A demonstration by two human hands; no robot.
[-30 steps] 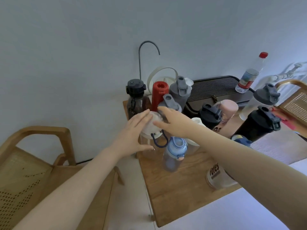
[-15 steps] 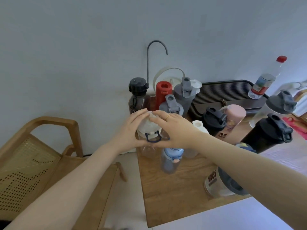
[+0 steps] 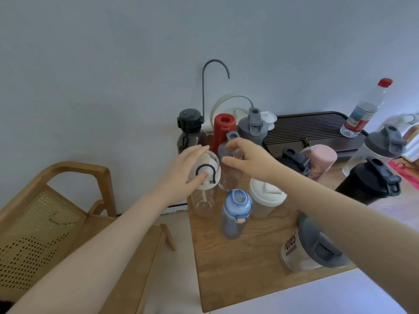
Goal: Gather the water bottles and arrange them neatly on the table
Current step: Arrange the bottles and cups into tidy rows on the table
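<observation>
A clear bottle with a white lid and dark loop handle (image 3: 207, 175) stands at the wooden table's (image 3: 238, 266) left edge. My left hand (image 3: 184, 172) grips its lid, thumb on top. My right hand (image 3: 248, 159) hovers with fingers apart beside a clear bottle with a grey flip lid (image 3: 227, 145), holding nothing. In front stand a blue-lidded bottle (image 3: 235, 209) and a white-lidded shaker (image 3: 267, 196). Behind are a dark bottle (image 3: 189, 130), a red bottle (image 3: 223, 130) and a grey shaker (image 3: 251, 128).
To the right stand a black-lidded bottle (image 3: 294, 159), a pink bottle (image 3: 322, 159), a black shaker (image 3: 371, 180), a grey-lidded shaker (image 3: 381, 146) and a red-capped plastic bottle (image 3: 362, 109) on a dark slatted tray (image 3: 306, 128). A printed jar (image 3: 301, 248) lies near my right arm. A wooden chair (image 3: 45, 211) is on the left.
My right hand has let go of the white lid and drawn away to the right, toward the grey-lidded bottle. My left hand stays on the white-lidded bottle.
</observation>
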